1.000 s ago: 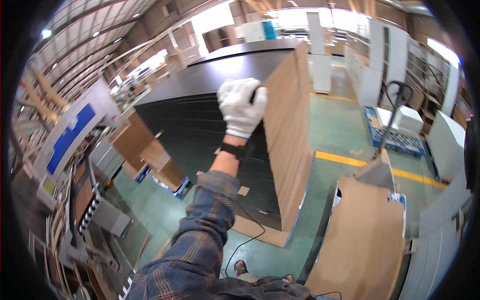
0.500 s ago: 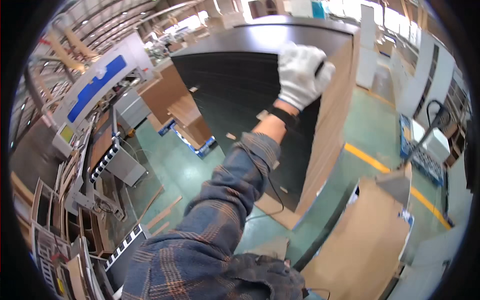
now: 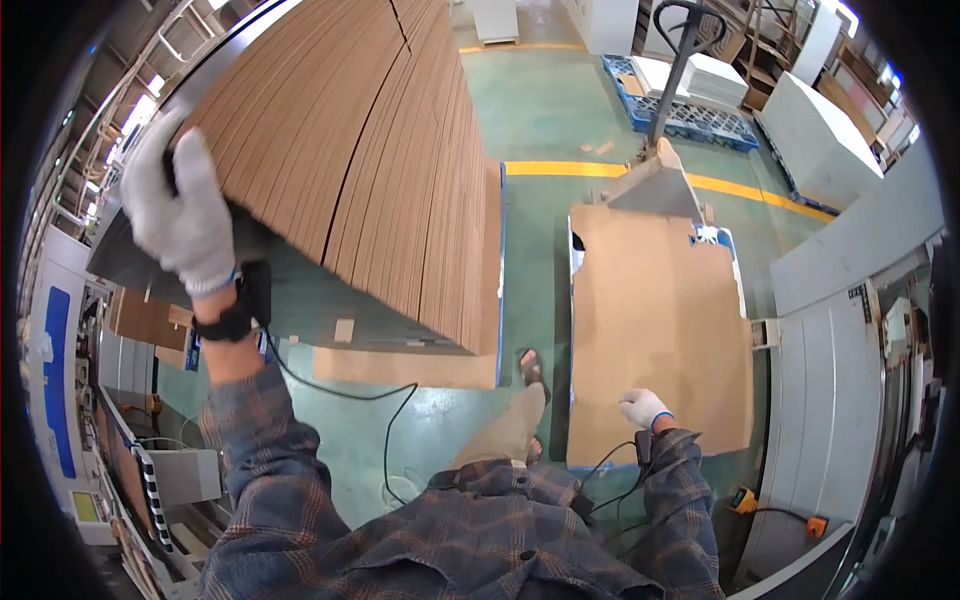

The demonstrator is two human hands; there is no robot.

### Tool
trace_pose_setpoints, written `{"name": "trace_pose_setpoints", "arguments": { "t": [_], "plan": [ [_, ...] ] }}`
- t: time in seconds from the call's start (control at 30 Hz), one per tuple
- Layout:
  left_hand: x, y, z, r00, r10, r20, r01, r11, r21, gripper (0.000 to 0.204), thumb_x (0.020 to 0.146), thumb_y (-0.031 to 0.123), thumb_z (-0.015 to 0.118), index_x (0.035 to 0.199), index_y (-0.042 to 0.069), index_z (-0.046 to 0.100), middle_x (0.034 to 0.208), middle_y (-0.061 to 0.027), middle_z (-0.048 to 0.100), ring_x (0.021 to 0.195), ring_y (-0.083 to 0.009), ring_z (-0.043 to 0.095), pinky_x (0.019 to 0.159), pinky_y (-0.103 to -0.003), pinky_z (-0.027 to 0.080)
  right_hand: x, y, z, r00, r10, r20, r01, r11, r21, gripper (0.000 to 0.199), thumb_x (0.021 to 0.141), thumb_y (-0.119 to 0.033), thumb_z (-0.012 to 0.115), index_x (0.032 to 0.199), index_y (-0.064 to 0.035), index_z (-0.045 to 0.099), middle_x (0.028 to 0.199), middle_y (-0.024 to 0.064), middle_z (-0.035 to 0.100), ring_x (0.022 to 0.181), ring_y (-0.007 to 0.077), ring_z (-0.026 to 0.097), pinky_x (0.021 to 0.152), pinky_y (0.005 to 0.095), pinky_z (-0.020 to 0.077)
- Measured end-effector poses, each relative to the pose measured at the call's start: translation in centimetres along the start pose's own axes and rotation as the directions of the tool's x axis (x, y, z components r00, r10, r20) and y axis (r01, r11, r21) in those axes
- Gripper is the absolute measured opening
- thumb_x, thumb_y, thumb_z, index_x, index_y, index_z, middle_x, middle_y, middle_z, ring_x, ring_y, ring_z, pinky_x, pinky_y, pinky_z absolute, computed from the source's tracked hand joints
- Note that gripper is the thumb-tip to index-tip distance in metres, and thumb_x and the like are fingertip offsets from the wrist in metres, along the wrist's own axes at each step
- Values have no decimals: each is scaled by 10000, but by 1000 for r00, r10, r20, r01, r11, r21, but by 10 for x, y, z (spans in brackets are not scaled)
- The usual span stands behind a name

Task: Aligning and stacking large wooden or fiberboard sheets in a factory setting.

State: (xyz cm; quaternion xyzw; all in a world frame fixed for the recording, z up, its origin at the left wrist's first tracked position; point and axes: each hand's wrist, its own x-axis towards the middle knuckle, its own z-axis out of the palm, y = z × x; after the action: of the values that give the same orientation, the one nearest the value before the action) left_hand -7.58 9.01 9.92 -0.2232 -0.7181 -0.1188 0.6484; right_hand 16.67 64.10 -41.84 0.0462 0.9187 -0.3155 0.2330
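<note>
Far left edge: we see a pale machine with a blue panel (image 3: 59,380). Right of it, upper left of frame, our left hand (image 3: 183,212), white-gloved, sits at the near corner of the board stack (image 3: 345,165); thumb stands apart from the fingers, gap between. Can't tell if it's touching. Stack fills upper left to upper centre, brown layered edges facing us, dark side facing the lower left. A black cable (image 3: 388,432) runs from our left wrist down to lower centre. Right of centre: brown cardboard sheet (image 3: 660,310), near the stack, with green floor (image 3: 535,270) between. Our right hand (image 3: 643,409), also gloved, is over its lower part; fingers look curled, can't tell if they're closed or on the sheet. Above it, pallet jack handle (image 3: 686,45); upper right, blue pallet (image 3: 715,132) carrying white panels (image 3: 712,82). Right edge: grey cabinet (image 3: 825,390).
</note>
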Motion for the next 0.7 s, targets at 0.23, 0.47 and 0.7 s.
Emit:
{"name": "trace_pose_setpoints", "arguments": {
  "t": [0.23,0.47,0.7],
  "plan": [
    [2,3,-24,999,-11,-42,11,1000,-5,303,934,129,752,1195,-23,728,1194,-170,756,1139,-316,699,1099,-492,498,164,-36,-47,966,3,259,27,994,-111,383,948,-346,604,890,0,758,837,242,741,755,403,737,711,507,565],
    [19,9,-32,985,-71,157,72,997,1,314,871,352,815,979,74,717,991,-79,701,905,-306,669,858,-517,475,335,16,-74,689,166,705,-302,951,71,130,1025,-122,629,1015,-30,720,836,138,732,633,307,709,594,443,611],
    [0,32,3,961,-146,-233,130,988,-81,170,910,163,667,1033,49,636,1051,-105,618,1081,-360,593,1019,-658,430,454,-110,-74,623,214,752,-365,930,38,134,1015,-70,622,1113,-1,681,852,180,729,636,359,716,581,491,620]
  ]
}}
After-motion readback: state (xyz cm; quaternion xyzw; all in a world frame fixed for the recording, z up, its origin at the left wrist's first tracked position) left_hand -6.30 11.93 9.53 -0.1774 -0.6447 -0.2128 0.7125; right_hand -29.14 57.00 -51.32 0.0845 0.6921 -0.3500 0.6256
